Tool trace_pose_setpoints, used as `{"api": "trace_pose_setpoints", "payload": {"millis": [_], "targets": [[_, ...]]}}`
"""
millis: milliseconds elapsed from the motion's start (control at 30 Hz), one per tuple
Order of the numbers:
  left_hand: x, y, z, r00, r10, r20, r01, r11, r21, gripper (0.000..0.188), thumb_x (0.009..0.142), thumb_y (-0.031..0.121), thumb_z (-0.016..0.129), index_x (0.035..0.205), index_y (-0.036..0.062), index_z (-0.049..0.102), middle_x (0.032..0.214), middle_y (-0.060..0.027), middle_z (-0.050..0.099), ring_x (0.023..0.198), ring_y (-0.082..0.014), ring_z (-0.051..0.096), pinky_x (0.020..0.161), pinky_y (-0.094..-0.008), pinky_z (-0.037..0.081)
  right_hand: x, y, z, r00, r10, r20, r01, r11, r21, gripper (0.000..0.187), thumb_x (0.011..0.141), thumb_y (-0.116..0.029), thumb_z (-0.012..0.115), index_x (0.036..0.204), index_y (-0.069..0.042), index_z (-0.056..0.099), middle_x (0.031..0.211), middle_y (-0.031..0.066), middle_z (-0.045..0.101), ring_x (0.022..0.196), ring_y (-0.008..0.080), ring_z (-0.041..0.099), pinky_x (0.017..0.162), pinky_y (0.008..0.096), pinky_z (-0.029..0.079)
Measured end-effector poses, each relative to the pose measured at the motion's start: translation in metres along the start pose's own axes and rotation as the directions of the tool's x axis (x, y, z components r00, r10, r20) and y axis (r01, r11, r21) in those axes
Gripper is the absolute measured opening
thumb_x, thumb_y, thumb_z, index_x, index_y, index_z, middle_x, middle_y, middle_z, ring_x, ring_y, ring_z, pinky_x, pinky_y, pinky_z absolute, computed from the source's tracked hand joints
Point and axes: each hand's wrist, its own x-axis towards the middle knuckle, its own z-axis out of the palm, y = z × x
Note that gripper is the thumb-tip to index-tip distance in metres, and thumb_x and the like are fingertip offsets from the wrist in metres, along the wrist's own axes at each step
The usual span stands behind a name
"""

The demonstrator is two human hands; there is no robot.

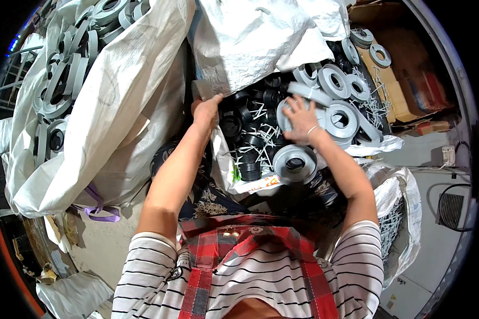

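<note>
My left hand (pixel 205 112) is closed at the left edge of the pile, around what looks like a grey plastic ring (pixel 201 88) seen edge-on; some of its fingers are hidden. My right hand (pixel 302 121) lies over the grey flanged rings with its fingers spread, slightly blurred. A tilted grey ring (pixel 310 94) touches or nearly touches its fingertips. More grey rings (pixel 340 120) are heaped to its right, and one with a dark centre (pixel 295 164) sits just below it. Between my hands lie black plastic rings (pixel 250 171) mixed with thin white plastic sprues (pixel 258 151).
A large white woven sack (pixel 117 101) on the left holds several grey rings (pixel 64 85). White sacking (pixel 245 42) drapes over the pile's far side. At the right are a cardboard box (pixel 396 85) and a sack (pixel 410 234) of thin grey pieces. A purple strap (pixel 104 212) hangs lower left.
</note>
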Motion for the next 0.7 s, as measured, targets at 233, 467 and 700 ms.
{"api": "trace_pose_setpoints", "payload": {"millis": [233, 467, 700], "targets": [[-0.076, 0.051, -0.003, 0.971, -0.005, 0.239, -0.028, 0.991, 0.131, 0.042, 0.071, 0.017, 0.076, 0.104, -0.0054, 0.061, 0.086, -0.0080, 0.064, 0.070, -0.0149, 0.059, 0.064, -0.0298, 0.047, 0.034, 0.025, -0.045, 0.984, 0.166, -0.056, -0.171, 0.981, -0.087, 0.047, 0.073, -0.032, 0.068, 0.111, -0.008, 0.057, 0.127, 0.0159, 0.049, 0.124, 0.0330, 0.041, 0.102, 0.0490, 0.031], [-0.069, 0.059, 0.005, 0.899, -0.101, 0.426, 0.124, 0.992, -0.026, 0.025, 0.076, 0.025, 0.074, 0.083, 0.0041, 0.062, 0.070, -0.0008, 0.058, 0.063, -0.0098, 0.050, 0.060, -0.0272, 0.040, 0.142, -0.021, 0.033, 0.918, 0.324, -0.228, -0.257, 0.924, 0.282, 0.031, 0.082, -0.023, 0.061, 0.105, -0.002, 0.059, 0.116, 0.0150, 0.057, 0.113, 0.0307, 0.049, 0.090, 0.0400, 0.046], [-0.052, 0.051, 0.019, 0.979, -0.087, 0.184, 0.111, 0.986, -0.123, 0.023, 0.079, 0.023, 0.068, 0.080, 0.0012, 0.061, 0.071, -0.0024, 0.058, 0.059, -0.0116, 0.048, 0.056, -0.0289, 0.038, 0.118, -0.015, 0.029, 0.989, 0.080, -0.124, -0.045, 0.964, 0.260, 0.019, 0.082, -0.021, 0.061, 0.086, -0.004, 0.069, 0.096, 0.0117, 0.065, 0.095, 0.0299, 0.058, 0.080, 0.0412, 0.051]]}}
